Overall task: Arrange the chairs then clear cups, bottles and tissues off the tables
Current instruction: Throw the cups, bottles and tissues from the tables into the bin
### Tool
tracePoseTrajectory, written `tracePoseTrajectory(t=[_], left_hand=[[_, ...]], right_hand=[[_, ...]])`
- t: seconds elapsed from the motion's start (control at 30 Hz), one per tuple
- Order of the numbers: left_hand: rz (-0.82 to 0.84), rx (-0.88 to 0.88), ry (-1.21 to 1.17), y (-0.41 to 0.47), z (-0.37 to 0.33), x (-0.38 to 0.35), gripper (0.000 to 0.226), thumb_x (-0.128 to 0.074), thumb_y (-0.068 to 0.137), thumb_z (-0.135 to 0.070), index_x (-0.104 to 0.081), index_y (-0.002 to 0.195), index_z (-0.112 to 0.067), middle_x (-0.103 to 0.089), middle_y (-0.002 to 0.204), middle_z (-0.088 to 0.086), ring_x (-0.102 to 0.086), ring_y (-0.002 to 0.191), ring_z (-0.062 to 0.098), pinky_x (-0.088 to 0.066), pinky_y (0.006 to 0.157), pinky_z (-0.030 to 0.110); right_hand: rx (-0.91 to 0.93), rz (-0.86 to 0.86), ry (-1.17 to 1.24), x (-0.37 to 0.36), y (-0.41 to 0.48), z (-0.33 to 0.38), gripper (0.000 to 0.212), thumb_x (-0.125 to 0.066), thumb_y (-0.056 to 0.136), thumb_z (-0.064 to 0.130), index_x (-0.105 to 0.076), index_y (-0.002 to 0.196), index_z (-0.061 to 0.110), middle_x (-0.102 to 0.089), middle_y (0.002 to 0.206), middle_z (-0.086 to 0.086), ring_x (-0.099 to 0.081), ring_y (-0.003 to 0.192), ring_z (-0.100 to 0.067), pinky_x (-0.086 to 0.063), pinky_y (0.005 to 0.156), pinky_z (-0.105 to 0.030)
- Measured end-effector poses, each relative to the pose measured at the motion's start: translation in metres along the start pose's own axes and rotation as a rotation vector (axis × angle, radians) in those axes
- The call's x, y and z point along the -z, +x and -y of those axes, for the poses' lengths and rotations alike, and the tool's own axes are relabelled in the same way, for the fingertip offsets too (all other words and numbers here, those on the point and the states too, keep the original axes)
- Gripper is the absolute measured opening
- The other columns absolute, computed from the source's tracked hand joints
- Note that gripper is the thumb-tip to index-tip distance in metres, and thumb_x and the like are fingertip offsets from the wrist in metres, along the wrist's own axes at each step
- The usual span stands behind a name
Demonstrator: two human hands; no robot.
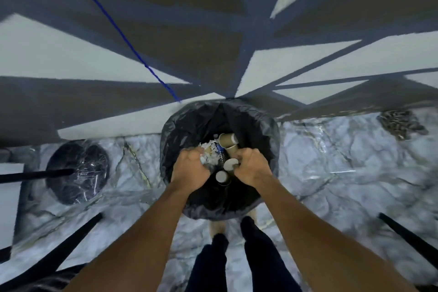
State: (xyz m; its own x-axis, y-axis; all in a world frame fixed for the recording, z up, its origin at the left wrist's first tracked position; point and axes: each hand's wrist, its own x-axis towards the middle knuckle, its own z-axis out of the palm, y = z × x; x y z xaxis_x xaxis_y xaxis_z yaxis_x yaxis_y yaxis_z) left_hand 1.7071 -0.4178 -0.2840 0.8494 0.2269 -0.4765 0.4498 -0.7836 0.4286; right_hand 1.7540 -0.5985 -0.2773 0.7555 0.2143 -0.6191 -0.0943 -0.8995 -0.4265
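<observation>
Down on the marble floor (331,173), hard against the patterned wall, stood the black-lined bin (265,121), and everything in hand hung right over its mouth. Off to the left sat a round black base (78,170) and dark chair legs (71,244), well apart from the action.

Left grip (190,168) was closed round a wad of white tissues (211,156). Right grip (252,168) was curled round brown paper cups (227,141). A clear bottle (221,155) with a blue label sat wedged between the two loads. Pale cup ends showed just below the knuckles, and whether those were held or already lying in the bag, I could not tell.

This looked like the drop itself, late in the clearing. Done well, it called for both loads kept over the middle of the opening, away from the slack liner bunched at the far rim. The cups and bottle wanted letting go first, low, since any dregs could splash. The tissues were light and likely to drift, so they wanted pushing down inside before the fingers opened.
</observation>
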Motion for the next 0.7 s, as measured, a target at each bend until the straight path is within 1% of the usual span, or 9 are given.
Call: tracePoseTrajectory(t=[0.13, 0.23, 0.3, 0.37, 0.43, 0.5, 0.57, 0.63, 0.7], left_hand=[[0.018, -0.168, 0.044, -0.047, -0.053, 0.045, 0.033, -0.068, 0.076, -0.010, -0.065, 0.109, -0.011, -0.062, 0.105, 0.012, -0.056, 0.105, 0.031, -0.052, 0.083, 0.038], [0.064, -0.298, 0.105, -0.080, -0.084, 0.066, 0.034, -0.068, 0.077, -0.013, -0.065, 0.110, -0.010, -0.063, 0.107, 0.009, -0.054, 0.106, 0.029, -0.051, 0.084, 0.040], [0.112, -0.393, 0.124, -0.101, -0.102, 0.075, 0.035, -0.066, 0.075, -0.017, -0.065, 0.110, -0.014, -0.063, 0.106, 0.005, -0.055, 0.105, 0.028, -0.051, 0.082, 0.038], [0.149, -0.483, 0.153, -0.123, -0.123, 0.080, 0.041, -0.064, 0.079, -0.017, -0.063, 0.120, -0.018, -0.061, 0.116, 0.001, -0.052, 0.115, 0.025, -0.050, 0.089, 0.036], [0.174, -0.570, 0.183, -0.146, -0.147, 0.082, 0.043, -0.066, 0.085, -0.019, -0.060, 0.128, -0.019, -0.058, 0.125, -0.003, -0.047, 0.123, 0.021, -0.047, 0.096, 0.034], [0.207, -0.654, 0.200, -0.171, -0.172, 0.081, 0.034, -0.065, 0.087, -0.021, -0.061, 0.121, -0.018, -0.057, 0.118, -0.003, -0.051, 0.119, 0.020, -0.045, 0.091, 0.029], [0.269, -0.735, 0.217, -0.198, -0.198, 0.076, 0.035, -0.063, 0.084, -0.023, -0.061, 0.119, -0.020, -0.059, 0.119, -0.002, -0.055, 0.112, 0.020, -0.047, 0.089, 0.028], [0.327, -0.816, 0.249, -0.224, -0.223, 0.065, 0.043, -0.062, 0.079, -0.027, -0.062, 0.122, -0.025, -0.061, 0.125, 0.001, -0.057, 0.113, 0.022, -0.050, 0.094, 0.033], [0.366, -0.929, 0.294, -0.255, -0.248, 0.048, 0.049, -0.063, 0.079, -0.029, -0.060, 0.128, -0.026, -0.060, 0.131, 0.000, -0.055, 0.121, 0.022, -0.048, 0.100, 0.033]], right_hand=[[0.010, -0.101, -0.034, 0.053, -0.076, 0.014, 0.029, -0.064, 0.084, 0.023, -0.070, 0.112, 0.018, -0.069, 0.109, -0.008, -0.064, 0.104, -0.029, -0.053, 0.087, -0.035], [-0.036, -0.183, -0.020, 0.082, -0.130, 0.014, 0.036, -0.062, 0.086, 0.025, -0.066, 0.121, 0.020, -0.065, 0.118, -0.010, -0.061, 0.110, -0.032, -0.052, 0.092, -0.038], [-0.084, -0.247, 0.003, 0.092, -0.166, 0.007, 0.036, -0.060, 0.085, 0.026, -0.065, 0.121, 0.022, -0.065, 0.117, -0.009, -0.061, 0.111, -0.032, -0.053, 0.091, -0.039], [-0.144, -0.303, 0.032, 0.097, -0.204, -0.003, 0.031, -0.060, 0.085, 0.026, -0.067, 0.114, 0.021, -0.067, 0.113, -0.009, -0.063, 0.107, -0.031, -0.054, 0.088, -0.038], [-0.217, -0.326, 0.058, 0.098, -0.244, -0.017, 0.034, -0.061, 0.087, 0.028, -0.066, 0.120, 0.019, -0.065, 0.121, -0.009, -0.061, 0.112, -0.029, -0.052, 0.091, -0.035], [-0.302, -0.352, 0.101, 0.098, -0.286, -0.036, 0.042, -0.062, 0.087, 0.030, -0.062, 0.128, 0.020, -0.061, 0.129, -0.008, -0.056, 0.120, -0.027, -0.048, 0.096, -0.032], [-0.390, -0.413, 0.160, 0.098, -0.329, -0.056, 0.044, -0.063, 0.087, 0.030, -0.060, 0.131, 0.022, -0.060, 0.130, -0.008, -0.056, 0.120, -0.026, -0.046, 0.096, -0.031], [-0.484, -0.496, 0.203, 0.094, -0.374, -0.076, 0.043, -0.061, 0.087, 0.031, -0.060, 0.130, 0.025, -0.060, 0.129, -0.009, -0.057, 0.117, -0.027, -0.048, 0.094, -0.032], [-0.564, -0.563, 0.246, 0.085, -0.418, -0.096, 0.044, -0.060, 0.088, 0.030, -0.058, 0.132, 0.024, -0.060, 0.131, -0.008, -0.055, 0.121, -0.026, -0.049, 0.097, -0.035]])
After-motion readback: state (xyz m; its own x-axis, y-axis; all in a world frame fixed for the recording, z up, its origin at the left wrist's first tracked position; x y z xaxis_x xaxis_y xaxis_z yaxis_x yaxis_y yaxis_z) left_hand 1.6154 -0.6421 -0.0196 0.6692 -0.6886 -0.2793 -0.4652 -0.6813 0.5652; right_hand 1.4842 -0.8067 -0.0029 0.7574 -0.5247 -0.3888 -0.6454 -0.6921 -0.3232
